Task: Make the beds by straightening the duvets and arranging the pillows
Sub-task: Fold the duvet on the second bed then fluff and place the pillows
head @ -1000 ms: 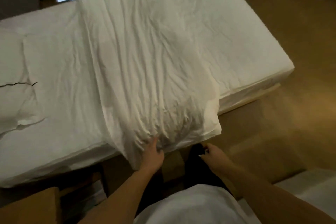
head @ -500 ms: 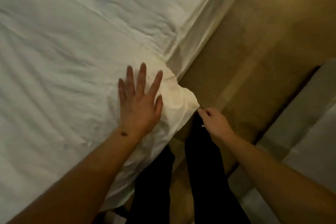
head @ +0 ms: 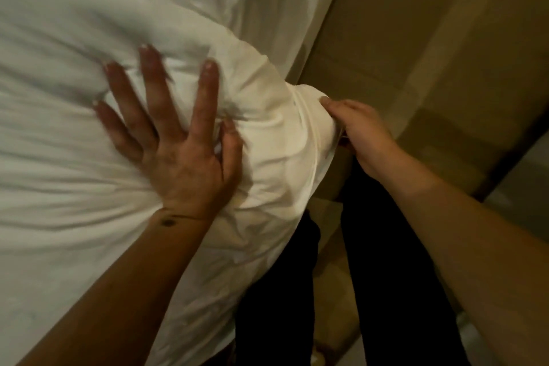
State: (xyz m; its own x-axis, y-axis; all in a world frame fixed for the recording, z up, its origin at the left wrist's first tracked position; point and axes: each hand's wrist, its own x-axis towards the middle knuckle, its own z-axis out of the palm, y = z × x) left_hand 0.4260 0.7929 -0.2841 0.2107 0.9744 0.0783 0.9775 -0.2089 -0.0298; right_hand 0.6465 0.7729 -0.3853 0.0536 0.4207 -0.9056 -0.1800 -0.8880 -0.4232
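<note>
Nearest to us we see two dark trouser legs (head: 392,276) standing on the tan floor (head: 445,38) right against the bed's edge, with both bare forearms reaching out over them. The white duvet (head: 89,24) covers the bed and fills the left and upper part of the view; its near corner (head: 297,134) bulges out over the edge and points to the right, toward the floor, while the creases in the cloth run mostly leftward from that corner, fanning away across the bed. The left hand (head: 178,157) lies flat on the duvet just left of the corner, palm down, grip wide apart with the fingers (head: 208,92) spread and holding nothing, only pressing the cloth so that folds gather around the wrist. The right hand (head: 362,131) sits at the very tip of the corner, its grip closed around the cloth's edge there, knuckles up. Farther off, the bed's side (head: 291,9) drops to the floor.
</note>
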